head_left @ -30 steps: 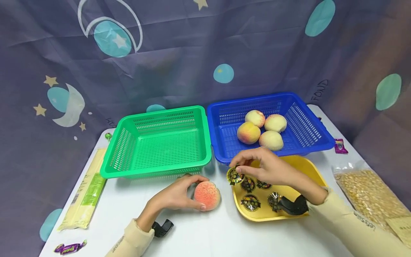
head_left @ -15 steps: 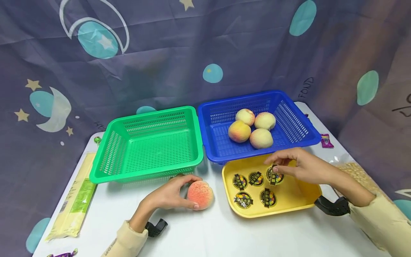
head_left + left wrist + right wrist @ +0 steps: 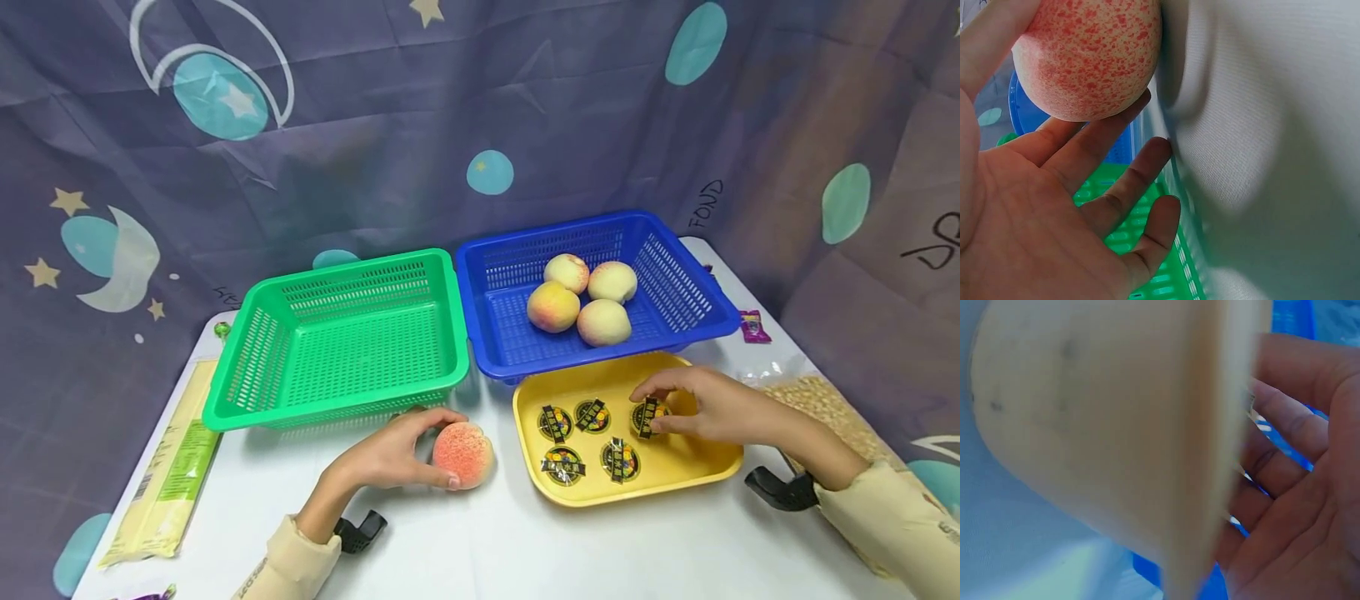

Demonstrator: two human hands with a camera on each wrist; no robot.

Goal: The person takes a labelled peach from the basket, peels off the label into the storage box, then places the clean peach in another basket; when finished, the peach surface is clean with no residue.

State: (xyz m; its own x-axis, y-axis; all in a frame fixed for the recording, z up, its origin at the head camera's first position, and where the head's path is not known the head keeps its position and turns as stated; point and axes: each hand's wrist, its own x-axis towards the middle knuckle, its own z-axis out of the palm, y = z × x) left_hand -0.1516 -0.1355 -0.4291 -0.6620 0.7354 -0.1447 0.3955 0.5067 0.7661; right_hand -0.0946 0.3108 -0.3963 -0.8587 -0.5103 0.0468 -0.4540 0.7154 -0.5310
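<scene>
My left hand [image 3: 390,454] holds a red-speckled peach [image 3: 463,456] on the white table, thumb on the near side and fingers on the far side. In the left wrist view the peach [image 3: 1091,56] lies against the thumb and forefingers, while the other fingers [image 3: 1141,169] are spread below it. My right hand [image 3: 701,408] pinches a round black-and-gold sticker [image 3: 645,417] low inside the yellow tray [image 3: 697,471]. Several similar stickers [image 3: 562,465] lie in the tray's left half. The tray's wall [image 3: 1085,425] hides much of the right fingertips in the right wrist view.
A green basket [image 3: 337,408] stands behind my left hand. Behind the tray, a blue basket [image 3: 502,367] holds several peaches [image 3: 603,322]. A long pale packet [image 3: 161,475] lies at left; a bag of yellow kernels [image 3: 817,408] and a purple-wrapped candy [image 3: 753,327] are at right.
My right hand has carried the sticker rightward from the tray's left edge and lowered it toward the tray floor. My left hand still holds the peach. The head view has shifted slightly.
</scene>
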